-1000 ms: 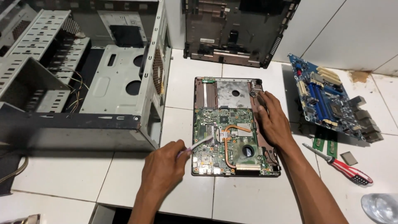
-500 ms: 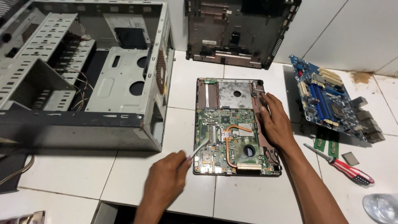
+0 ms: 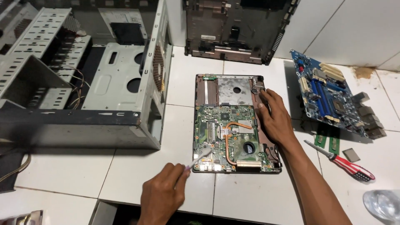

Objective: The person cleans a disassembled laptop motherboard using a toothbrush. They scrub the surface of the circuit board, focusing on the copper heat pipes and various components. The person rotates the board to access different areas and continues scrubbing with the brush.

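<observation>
Near the front edge of the white tiled bench (image 3: 66, 175), an opened laptop base (image 3: 236, 125) is laid flat, its green circuit board (image 3: 227, 139) exposed with a copper pipe (image 3: 227, 146) curving across it and a bare metal plate (image 3: 235, 91) seen at the far end. The left hand (image 3: 162, 193) is closed around a thin pale tool (image 3: 199, 158), whose tip is set on the near left part of the board. The right hand (image 3: 275, 118) is laid flat and open along the right rim of the laptop base, fingers spread and pressed on it, with nothing gripped. At the left side of the bench an empty grey metal computer case (image 3: 83, 79) is stood open, loose wires seen inside. Against the back wall a dark laptop shell (image 3: 237, 29) is propped upright. Toward the right edge a blue circuit board (image 3: 333, 98) is tilted on the bench, two green memory sticks (image 3: 327, 139) are laid just beside it, and a red-handled screwdriver (image 3: 343, 163) is placed near them, with a small grey chip (image 3: 351, 154) close by. At the near right corner a clear glass object (image 3: 381, 204) is partly seen.
</observation>
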